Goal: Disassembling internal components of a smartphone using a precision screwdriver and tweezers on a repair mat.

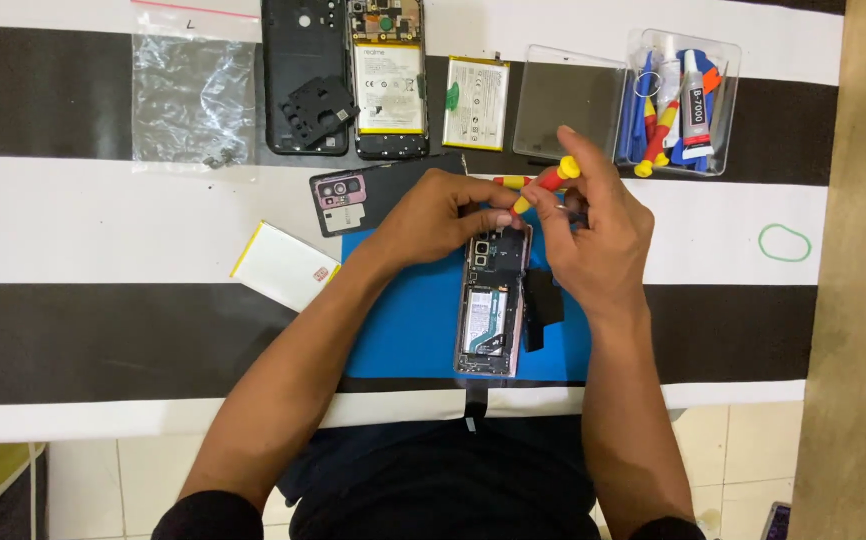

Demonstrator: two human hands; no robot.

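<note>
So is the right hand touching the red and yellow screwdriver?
Touching. The head view shows the right hand with its fingers wrapped around the screwdriver, forefinger on its yellow cap, above the opened phone.

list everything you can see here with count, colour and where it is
opened phone: 1, silver frame, on the blue mat, centre
blue mat: 1, blue, on the striped table
screwdriver: 1, red and yellow, in the right hand
back cover: 1, dark with pink camera block, left of the hands
loose batteries: 2, white and yellow, one at left, one at top
second opened phone: 1, black, top centre
plastic bag: 1, clear, top left
tool box: 1, clear, top right
rubber band: 1, green, right
left hand: steadies the phone's top
right hand: grips the screwdriver
</note>
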